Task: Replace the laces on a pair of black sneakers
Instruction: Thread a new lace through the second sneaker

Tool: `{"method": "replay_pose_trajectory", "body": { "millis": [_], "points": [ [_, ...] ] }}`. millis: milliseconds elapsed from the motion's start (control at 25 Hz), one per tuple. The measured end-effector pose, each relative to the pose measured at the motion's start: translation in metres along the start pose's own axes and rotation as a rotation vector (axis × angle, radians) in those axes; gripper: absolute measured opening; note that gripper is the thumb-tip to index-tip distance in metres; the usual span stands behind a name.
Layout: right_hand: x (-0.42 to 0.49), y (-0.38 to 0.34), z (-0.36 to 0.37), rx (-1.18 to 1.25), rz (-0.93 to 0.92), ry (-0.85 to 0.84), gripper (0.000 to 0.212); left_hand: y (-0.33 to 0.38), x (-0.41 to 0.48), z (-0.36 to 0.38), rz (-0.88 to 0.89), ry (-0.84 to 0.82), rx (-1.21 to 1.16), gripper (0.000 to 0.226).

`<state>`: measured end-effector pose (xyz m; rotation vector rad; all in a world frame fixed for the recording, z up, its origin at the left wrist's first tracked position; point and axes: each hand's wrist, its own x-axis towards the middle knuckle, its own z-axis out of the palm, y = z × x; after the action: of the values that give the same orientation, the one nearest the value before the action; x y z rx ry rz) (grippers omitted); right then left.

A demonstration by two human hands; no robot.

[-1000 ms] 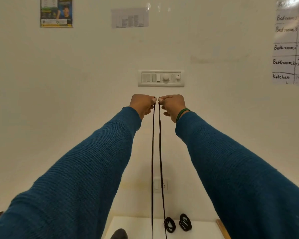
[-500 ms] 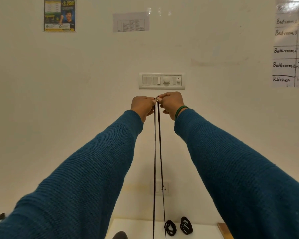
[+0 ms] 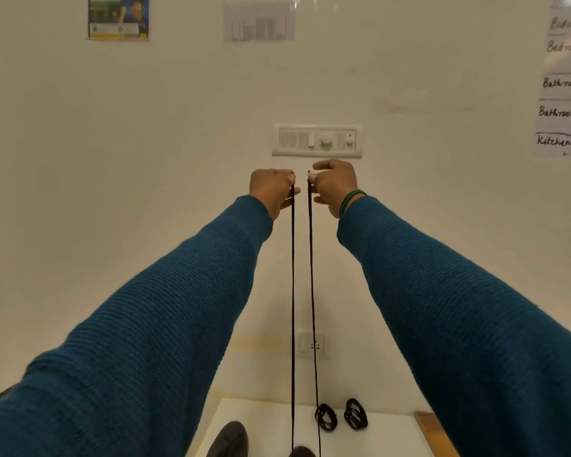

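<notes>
- Your hands have drawn apart since half a second ago: the left hand and right hand no longer touch.
- Each grip pinches one end of the black lace. Its two strands run straight down, side by side, toward the sneaker on the worktop.
- Both hands are level and equally near. The frame edge cuts off the lace's lower end.

Knit cloth, matt cord, smooth paint and plastic.
The sleeves are coarse, ribbed blue knit cloth. The black lace is thin matt cord, as are the coiled laces at the far end of the table, whose top is smooth white and whose right edge is bare wood. The wall is smooth matt cream paint, the switch plate is glossy white plastic, the poster is printed paper, and the bangle is shiny green.
</notes>
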<state>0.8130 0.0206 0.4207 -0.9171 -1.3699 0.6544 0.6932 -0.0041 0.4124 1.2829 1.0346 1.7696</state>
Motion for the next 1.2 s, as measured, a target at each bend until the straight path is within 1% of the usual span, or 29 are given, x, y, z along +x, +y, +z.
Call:
{"method": "replay_pose_trajectory", "body": {
  "millis": [80,120,200,280,360,440,480,560,600,640,720,800,880,920,1000,1080,1200],
  "points": [
    [-0.01,0.012,-0.005,0.036,0.052,-0.034,0.022,-0.009,-0.007,-0.004,-0.011,0.026,-0.014,0.012],
    [-0.017,0.025,-0.008,0.038,0.082,-0.048,0.022,-0.02,-0.011,-0.008,0.003,0.043,0.054,0.012],
    [-0.035,0.059,-0.013,0.0,0.133,-0.081,0.02,-0.051,-0.02,-0.02,0.045,0.03,0.295,0.013],
    [-0.057,0.105,-0.018,-0.067,0.191,-0.132,0.02,-0.096,-0.034,-0.035,0.051,-0.039,0.486,0.011],
    [-0.083,0.154,-0.024,-0.154,0.238,-0.186,0.02,-0.151,-0.056,-0.049,0.038,-0.085,0.567,0.01],
    [-0.111,0.207,-0.03,-0.248,0.282,-0.244,0.02,-0.213,-0.081,-0.064,0.018,-0.113,0.624,0.015],
    [-0.126,0.231,-0.033,-0.292,0.307,-0.278,0.021,-0.244,-0.096,-0.07,-0.017,-0.153,0.657,0.021],
    [-0.16,0.28,-0.036,-0.391,0.335,-0.359,0.022,-0.305,-0.129,-0.081,-0.178,-0.278,0.764,0.036],
    [-0.177,0.304,-0.036,-0.452,0.323,-0.407,0.021,-0.333,-0.144,-0.085,-0.265,-0.342,0.833,0.039],
    [-0.194,0.326,-0.036,-0.509,0.31,-0.464,0.019,-0.359,-0.158,-0.089,-0.336,-0.407,0.902,0.038],
    [-0.226,0.361,-0.033,-0.584,0.317,-0.605,0.017,-0.398,-0.181,-0.096,-0.389,-0.536,1.037,0.027],
    [-0.248,0.386,-0.029,-0.624,0.343,-0.75,0.02,-0.421,-0.196,-0.101,-0.352,-0.595,1.125,0.02],
    [-0.26,0.403,-0.024,-0.678,0.33,-0.856,0.024,-0.432,-0.204,-0.104,-0.309,-0.572,1.141,0.017],
    [-0.263,0.41,-0.022,-0.711,0.316,-0.882,0.026,-0.435,-0.206,-0.104,-0.287,-0.56,1.157,0.015],
    [-0.264,0.419,-0.019,-0.74,0.296,-0.884,0.023,-0.438,-0.207,-0.103,-0.24,-0.557,1.234,0.016],
    [-0.265,0.425,-0.017,-0.749,0.286,-0.871,0.02,-0.439,-0.209,-0.101,-0.234,-0.573,1.286,0.018],
    [-0.267,0.429,-0.016,-0.756,0.289,-0.852,0.022,-0.435,-0.207,-0.102,-0.271,-0.57,1.206,0.018]
  ]
}}
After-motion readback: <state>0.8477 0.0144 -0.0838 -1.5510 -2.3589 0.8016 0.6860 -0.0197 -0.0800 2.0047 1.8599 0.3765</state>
